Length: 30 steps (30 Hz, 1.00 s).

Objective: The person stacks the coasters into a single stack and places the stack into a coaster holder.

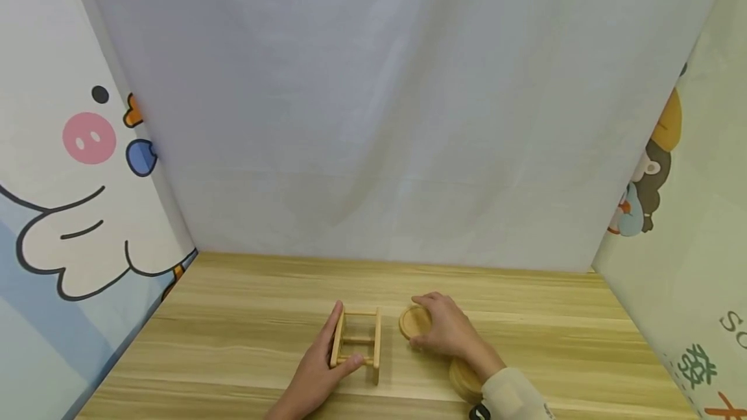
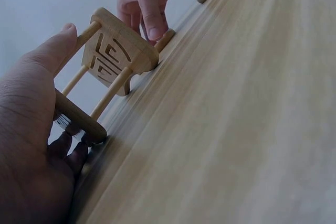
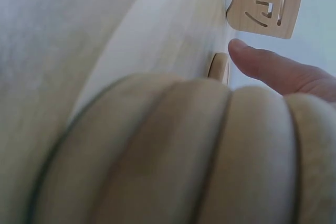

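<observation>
1. Stack of wooden discs [image 1: 463, 378]: nearest, partly hidden, well off table's [image 1: 245, 349] far edge.
2. L hand [image 1: 315, 368]: part-closed, thumb + fingers gripping L side of wooden rack [image 1: 358, 340], which stands approx. mid-table, btwn L & R edges.
3. R hand [image 1: 446, 329]: approx. half-open, thumb + fingers round single disc [image 1: 415, 321], just R of rack; can't tell if gripping.
4. Pale sheet [image 1: 385, 148]: along far edge.

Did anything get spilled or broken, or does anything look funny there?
Nothing stands out: the wooden rack looks unbroken, one wooden disc lies on the table, the stacked discs look neat, and I see no spill.
</observation>
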{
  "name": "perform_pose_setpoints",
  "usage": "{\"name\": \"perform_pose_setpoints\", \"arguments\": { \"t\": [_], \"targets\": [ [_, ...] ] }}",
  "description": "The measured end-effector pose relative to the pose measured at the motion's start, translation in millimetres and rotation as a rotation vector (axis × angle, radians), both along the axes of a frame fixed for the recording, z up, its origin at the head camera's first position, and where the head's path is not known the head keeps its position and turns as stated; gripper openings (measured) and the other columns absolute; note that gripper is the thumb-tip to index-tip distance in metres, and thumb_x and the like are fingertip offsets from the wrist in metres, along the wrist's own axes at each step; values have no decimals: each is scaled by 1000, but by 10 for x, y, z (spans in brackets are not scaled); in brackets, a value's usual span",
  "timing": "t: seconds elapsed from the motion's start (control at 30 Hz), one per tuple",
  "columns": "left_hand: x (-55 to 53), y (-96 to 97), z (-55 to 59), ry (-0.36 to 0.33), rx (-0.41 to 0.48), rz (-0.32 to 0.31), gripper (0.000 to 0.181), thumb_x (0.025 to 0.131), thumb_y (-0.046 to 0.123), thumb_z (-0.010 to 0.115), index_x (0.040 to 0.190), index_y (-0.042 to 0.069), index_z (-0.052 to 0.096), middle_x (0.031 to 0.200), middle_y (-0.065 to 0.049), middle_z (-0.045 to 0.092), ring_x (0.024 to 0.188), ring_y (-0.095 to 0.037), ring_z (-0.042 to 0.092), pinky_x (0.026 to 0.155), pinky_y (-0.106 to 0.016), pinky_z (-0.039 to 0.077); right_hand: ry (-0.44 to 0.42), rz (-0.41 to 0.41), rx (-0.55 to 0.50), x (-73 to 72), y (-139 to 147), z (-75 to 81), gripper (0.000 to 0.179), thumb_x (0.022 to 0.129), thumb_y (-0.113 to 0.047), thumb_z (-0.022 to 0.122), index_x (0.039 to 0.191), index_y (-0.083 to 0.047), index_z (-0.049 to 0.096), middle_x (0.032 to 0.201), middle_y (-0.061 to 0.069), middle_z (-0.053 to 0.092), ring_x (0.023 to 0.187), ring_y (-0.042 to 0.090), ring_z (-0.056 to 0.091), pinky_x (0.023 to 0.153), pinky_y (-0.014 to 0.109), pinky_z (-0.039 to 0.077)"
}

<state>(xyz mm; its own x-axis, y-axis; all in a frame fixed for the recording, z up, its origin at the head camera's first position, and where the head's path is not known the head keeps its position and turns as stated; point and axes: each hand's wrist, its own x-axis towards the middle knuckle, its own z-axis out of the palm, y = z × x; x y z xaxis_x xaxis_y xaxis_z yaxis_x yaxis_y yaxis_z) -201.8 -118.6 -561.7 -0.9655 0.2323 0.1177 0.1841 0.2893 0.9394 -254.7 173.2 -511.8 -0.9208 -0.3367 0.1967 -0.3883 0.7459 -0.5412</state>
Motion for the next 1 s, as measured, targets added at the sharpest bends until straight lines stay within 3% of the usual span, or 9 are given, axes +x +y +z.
{"name": "perform_pose_setpoints", "arguments": {
  "t": [0.43,0.73,1.0],
  "targets": [
    [-5,-3,-36,-2,1,-10,103,106,35,80,181,28,11,182,-18,23,156,-46,46,119,-61,45,-67,35,-4,16,-5,30,83,71,-12,102,145,5,68,145,26,68,136,52,60,117,66,46],
    [1,-6,-17,-1,18,-17,102,106,34,80,181,29,11,181,-22,24,154,-49,47,118,-63,48,-6,80,28,-7,9,-5,78,72,-12,102,141,6,70,139,26,72,130,51,64,114,64,50],
    [5,-16,-22,2,1,-13,102,106,36,80,181,28,11,182,-20,23,155,-48,46,119,-64,46,-18,63,32,17,-8,11,74,73,-8,102,140,3,72,137,22,71,128,48,64,111,63,52]
  ]
}}
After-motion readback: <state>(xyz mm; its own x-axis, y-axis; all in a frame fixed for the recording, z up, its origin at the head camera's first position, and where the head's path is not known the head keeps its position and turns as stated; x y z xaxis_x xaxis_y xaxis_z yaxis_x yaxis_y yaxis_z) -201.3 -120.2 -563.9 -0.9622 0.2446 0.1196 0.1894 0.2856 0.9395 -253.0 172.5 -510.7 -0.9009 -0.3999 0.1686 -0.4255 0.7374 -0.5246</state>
